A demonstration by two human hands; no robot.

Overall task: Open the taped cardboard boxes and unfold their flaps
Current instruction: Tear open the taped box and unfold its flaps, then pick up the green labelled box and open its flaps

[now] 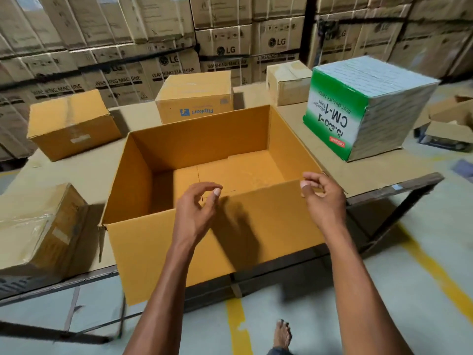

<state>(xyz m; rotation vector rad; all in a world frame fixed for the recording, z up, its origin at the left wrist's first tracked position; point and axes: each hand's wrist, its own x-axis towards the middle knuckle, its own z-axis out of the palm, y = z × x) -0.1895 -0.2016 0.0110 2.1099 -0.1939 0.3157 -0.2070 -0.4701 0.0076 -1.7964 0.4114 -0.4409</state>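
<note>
Head view: large open orange-brown cardboard box (204, 160) fills frame centre on a cardboard-covered table (358, 175); left hand (195, 213) and right hand (323, 196) hover loosely curled, empty, at its near rim.

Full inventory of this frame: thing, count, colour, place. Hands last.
open box: 1, orange-brown, table centre, top open
closed boxes: 4, brown, table left, near-left, back centre, back right
tape carton: 1, green and white, table right
table: 1, cardboard-covered top, dark frame
LG cartons: many, brown, stacked behind
flattened cardboard: brown, floor far right
floor lines: yellow, on grey floor
foot: 1, bare, bottom centre
left hand: loosely curled, holds nothing, at the open box's near wall
right hand: loosely curled, holds nothing, at its near right corner
</note>
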